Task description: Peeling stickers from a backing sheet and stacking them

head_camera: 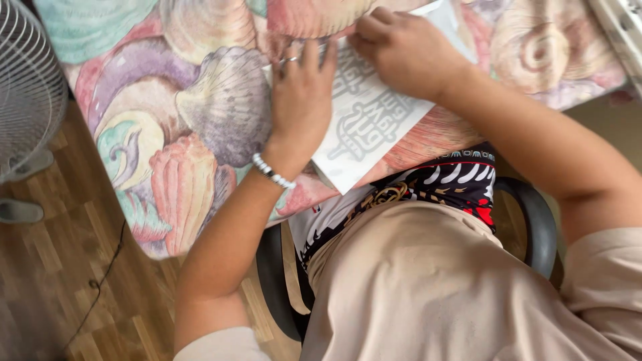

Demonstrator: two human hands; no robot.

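We see our left hand (302,100) lying flat and spread, palm down, on the near part of a white paper sheet printed with grey line patterns (368,124), pinning it rather than gripping it, while our right hand (401,50) sits curled at the sheet's far end, fingertips pressed to the paper; whether it pinches an edge we cannot tell. The sheet lies on the table covered by a pastel seashell-patterned cloth (200,100), its near corner jutting past the table edge above our lap. In our judgement that overhanging corner could crease or tear if the left hand slides, and the cloth could bunch under the pressure and shift the sheet. A white wire-grilled fan (27,87) stands nearby and might lift the paper. No container shows anywhere here.
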